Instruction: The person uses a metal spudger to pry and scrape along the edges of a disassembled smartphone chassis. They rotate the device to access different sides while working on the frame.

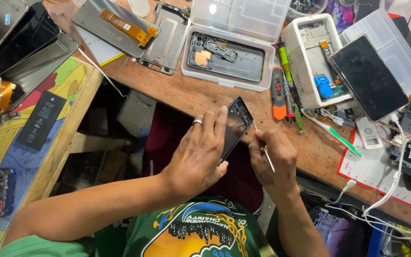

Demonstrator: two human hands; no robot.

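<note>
Held over the wooden bench edge [205, 102], the stripped black phone frame [235, 126] sits clamped in the left hand [198, 154] while the right hand [272, 154] pinches thin metal tweezers [262, 145] against its side, work on the frame looking unfinished.

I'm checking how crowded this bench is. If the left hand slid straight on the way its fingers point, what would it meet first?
The left hand grips a dark phone frame, fingers pointing up toward the desk. Beyond the frame comes bare wooden desk, then probably the clear plastic case holding an opened phone; depth is uncertain.

The phone frame [236, 124] is showing glossy black plastic. Beneath it, the table [191, 93] is looking like matt, worn wood; the tweezers [264, 148] are gleaming metal.
</note>
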